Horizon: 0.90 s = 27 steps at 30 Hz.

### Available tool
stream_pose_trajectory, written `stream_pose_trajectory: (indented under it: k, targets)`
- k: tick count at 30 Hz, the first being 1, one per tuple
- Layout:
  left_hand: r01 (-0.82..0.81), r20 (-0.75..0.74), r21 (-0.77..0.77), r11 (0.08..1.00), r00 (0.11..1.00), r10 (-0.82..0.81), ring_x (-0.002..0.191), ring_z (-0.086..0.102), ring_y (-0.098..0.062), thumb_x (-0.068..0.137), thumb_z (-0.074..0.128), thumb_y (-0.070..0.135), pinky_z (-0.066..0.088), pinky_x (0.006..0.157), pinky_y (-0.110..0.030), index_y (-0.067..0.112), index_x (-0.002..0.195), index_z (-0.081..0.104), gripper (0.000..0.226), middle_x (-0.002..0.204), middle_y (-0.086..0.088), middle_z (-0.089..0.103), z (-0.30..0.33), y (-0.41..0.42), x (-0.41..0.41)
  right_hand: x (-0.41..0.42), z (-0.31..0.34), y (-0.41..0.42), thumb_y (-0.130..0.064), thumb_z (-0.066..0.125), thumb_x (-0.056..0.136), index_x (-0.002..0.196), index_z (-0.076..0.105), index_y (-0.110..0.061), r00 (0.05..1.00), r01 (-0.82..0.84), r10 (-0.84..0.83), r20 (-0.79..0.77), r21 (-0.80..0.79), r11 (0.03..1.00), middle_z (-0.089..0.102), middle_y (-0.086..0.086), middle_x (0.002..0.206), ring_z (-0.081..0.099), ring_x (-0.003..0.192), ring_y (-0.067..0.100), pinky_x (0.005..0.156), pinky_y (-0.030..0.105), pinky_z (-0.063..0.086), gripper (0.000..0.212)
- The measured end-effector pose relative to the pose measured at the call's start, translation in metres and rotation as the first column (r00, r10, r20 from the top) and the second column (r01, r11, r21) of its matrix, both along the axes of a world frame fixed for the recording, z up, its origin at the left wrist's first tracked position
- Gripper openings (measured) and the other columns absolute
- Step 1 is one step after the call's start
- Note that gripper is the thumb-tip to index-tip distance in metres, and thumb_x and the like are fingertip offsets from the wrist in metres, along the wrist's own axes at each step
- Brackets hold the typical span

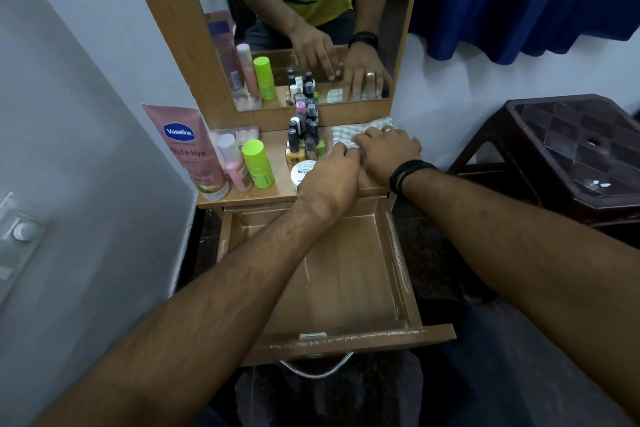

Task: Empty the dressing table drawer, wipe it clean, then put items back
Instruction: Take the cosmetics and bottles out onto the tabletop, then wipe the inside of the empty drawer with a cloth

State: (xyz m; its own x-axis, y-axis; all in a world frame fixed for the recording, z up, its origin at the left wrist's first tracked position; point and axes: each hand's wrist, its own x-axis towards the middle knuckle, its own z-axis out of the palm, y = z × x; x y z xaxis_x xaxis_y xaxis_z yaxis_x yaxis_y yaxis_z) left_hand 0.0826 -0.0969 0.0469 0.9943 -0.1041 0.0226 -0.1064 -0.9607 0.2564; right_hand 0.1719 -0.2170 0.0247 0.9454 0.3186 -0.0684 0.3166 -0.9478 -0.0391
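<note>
Cloth [349,135] lies under right hand [388,152], left hand [332,170] beside

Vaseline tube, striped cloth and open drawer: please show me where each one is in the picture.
Vaseline tube [187,146]: head view, on its pink front, below the blue logo.
Striped cloth [344,135]: head view, on the bare part left of the hands.
Open drawer [349,274]: head view, on its bare wooden bottom.

The open drawer [332,274] juts below the tabletop [273,149], bottles [304,135] left of the cloth [346,135].
</note>
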Motion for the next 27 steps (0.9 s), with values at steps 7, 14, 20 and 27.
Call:
stream_pose_trajectory:
  k: [7,14,20,27]
  targets:
    - [-0.006,0.012,-0.035,0.999,1.0,0.006,0.094,0.063,-0.039,0.092,0.061,0.008,0.045,0.06,-0.044,0.014,0.135,0.043,0.047,0.132,-0.01,0.042,0.001,-0.006,-0.021,-0.048,0.003,-0.018,-0.021,0.052,0.092,0.107,0.061,-0.02,0.967,-0.128,0.139,0.213,-0.064,0.99,0.064,0.001,0.104,0.06,0.097,0.028,0.082,0.041,0.047,0.018]
    - [0.05,0.023,0.007,0.999,0.998,-0.05,0.096,0.061,-0.039,0.092,0.06,0.017,0.04,0.063,-0.042,0.013,0.121,0.047,0.032,0.118,-0.011,0.052,-0.001,-0.005,-0.052,-0.106,-0.004,-0.034,-0.036,0.052,0.089,0.099,0.061,-0.018,0.913,-0.237,0.221,0.342,0.006,0.971,0.063,0.003,0.09,0.06,0.082,0.028,0.073,0.041,0.045,0.023]
    - [0.068,0.012,0.01,0.998,0.998,-0.068,0.097,0.061,-0.036,0.091,0.061,0.028,0.042,0.066,-0.039,0.015,0.116,0.05,0.03,0.113,-0.01,0.059,-0.002,0.014,-0.084,-0.141,-0.012,-0.025,-0.037,0.052,0.088,0.108,0.064,-0.015,0.929,-0.301,0.262,0.261,0.121,0.946,0.067,0.006,0.096,0.063,0.085,0.03,0.075,0.042,0.048,0.031]
    - [0.006,-0.025,-0.064,0.998,1.0,-0.008,0.098,0.063,-0.032,0.09,0.065,0.03,0.051,0.075,-0.041,0.018,0.11,0.056,0.025,0.114,-0.006,0.059,-0.03,0.053,-0.121,-0.158,-0.031,0.014,-0.024,0.057,0.093,0.116,0.061,-0.015,0.934,-0.355,0.355,0.03,0.159,0.921,0.064,0.007,0.108,0.062,0.095,0.029,0.085,0.044,0.049,0.026]
